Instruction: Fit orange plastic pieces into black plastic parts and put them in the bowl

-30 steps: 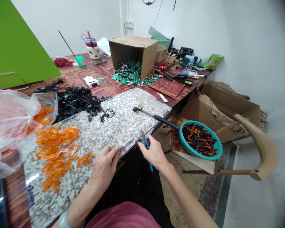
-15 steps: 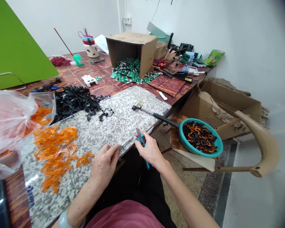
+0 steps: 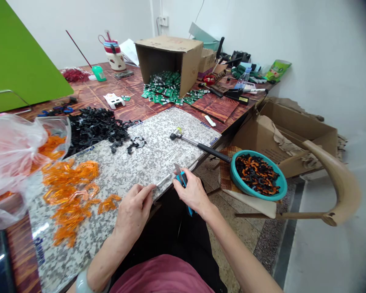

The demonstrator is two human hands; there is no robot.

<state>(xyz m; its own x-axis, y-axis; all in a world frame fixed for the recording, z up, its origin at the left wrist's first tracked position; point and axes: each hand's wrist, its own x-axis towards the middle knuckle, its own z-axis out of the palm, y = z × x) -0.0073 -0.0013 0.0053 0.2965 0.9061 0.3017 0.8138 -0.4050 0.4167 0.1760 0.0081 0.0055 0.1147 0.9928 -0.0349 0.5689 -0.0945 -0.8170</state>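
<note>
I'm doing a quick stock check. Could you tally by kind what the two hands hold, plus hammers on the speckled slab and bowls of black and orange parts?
Knife in right hand: 1
Pale rod in left hand: 1
Hammer: 1
Bowl of black and orange parts: 1
Total: 4

One blue knife (image 3: 182, 179); one mallet (image 3: 189, 140); one drinking tumbler (image 3: 116, 61).

We wear a dusky-pink top (image 3: 161, 278), black trousers (image 3: 198, 250) and a pale bangle (image 3: 81, 281) on our left wrist (image 3: 103, 260); forearms (image 3: 232, 240), left hand (image 3: 133, 211) and right hand (image 3: 193, 194) are bare.
</note>
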